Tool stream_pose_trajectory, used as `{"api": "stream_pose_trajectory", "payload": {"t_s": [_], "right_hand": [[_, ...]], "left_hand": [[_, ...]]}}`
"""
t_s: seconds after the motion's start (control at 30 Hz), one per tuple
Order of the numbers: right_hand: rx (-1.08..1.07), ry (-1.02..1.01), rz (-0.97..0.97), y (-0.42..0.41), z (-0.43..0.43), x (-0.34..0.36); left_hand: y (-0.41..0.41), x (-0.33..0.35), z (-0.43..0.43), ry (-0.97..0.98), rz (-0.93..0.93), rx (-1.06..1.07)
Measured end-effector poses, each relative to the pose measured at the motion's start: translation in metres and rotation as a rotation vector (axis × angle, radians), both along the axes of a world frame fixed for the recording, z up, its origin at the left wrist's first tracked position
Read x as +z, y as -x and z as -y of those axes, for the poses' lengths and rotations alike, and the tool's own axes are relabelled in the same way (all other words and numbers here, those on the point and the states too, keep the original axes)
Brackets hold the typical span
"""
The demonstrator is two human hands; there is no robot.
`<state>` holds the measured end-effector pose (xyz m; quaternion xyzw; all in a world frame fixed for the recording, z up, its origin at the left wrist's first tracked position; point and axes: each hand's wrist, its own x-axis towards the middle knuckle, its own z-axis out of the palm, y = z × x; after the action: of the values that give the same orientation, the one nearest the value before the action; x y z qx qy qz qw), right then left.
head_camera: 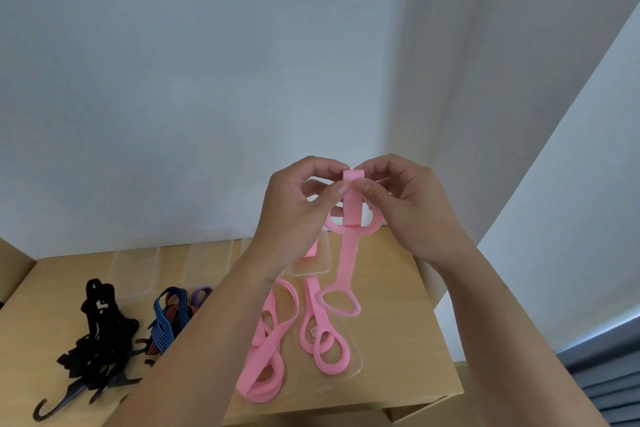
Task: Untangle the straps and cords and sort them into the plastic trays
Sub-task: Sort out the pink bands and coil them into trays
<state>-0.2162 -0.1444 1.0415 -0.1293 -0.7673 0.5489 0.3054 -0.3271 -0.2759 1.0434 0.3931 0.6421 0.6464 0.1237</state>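
I hold a pink strap (346,253) up above the table, its looped lower end dangling. My left hand (298,211) and my right hand (412,204) both pinch its folded top between thumb and fingers. More pink straps (273,340) lie below on the table, some in a clear plastic tray (353,366). A second clear tray (308,270) sits behind it. A pile of black cords with hooks (97,340) lies at the left, and a blue and red striped cord (169,319) with a purple strap (201,295) lies beside it.
Two empty clear trays (135,270) stand at the back of the wooden table (408,305), against a white wall. The table's right edge drops off near a white curtain (554,184). A cardboard box edge (14,263) shows at far left.
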Motion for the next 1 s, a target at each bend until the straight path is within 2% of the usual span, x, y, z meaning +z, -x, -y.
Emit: {"api": "stream_pose_trajectory", "payload": {"t_s": [0.13,0.27,0.4,0.57,0.73,0.83,1.0], "right_hand": [[-0.026,-0.004,-0.027,0.001,0.000,0.002],[-0.057,-0.001,-0.051,0.000,-0.002,0.002],[-0.081,0.003,-0.043,-0.002,-0.006,0.004],[-0.094,-0.058,-0.018,-0.005,-0.009,0.008],[-0.068,-0.113,-0.024,-0.007,-0.008,0.010],[-0.055,-0.227,-0.013,-0.010,-0.008,0.007],[-0.023,-0.557,-0.062,-0.012,-0.008,-0.009]], "left_hand": [[0.002,-0.003,0.002,0.010,0.065,-0.042],[0.006,-0.015,0.005,0.172,0.162,-0.179],[-0.001,-0.027,0.006,0.214,0.275,-0.303],[-0.005,-0.029,0.002,0.295,0.147,-0.269],[-0.009,-0.036,-0.001,0.315,0.186,-0.228],[-0.011,-0.041,-0.004,0.342,0.296,-0.179],[-0.002,-0.044,-0.008,0.343,0.518,-0.077]]}}
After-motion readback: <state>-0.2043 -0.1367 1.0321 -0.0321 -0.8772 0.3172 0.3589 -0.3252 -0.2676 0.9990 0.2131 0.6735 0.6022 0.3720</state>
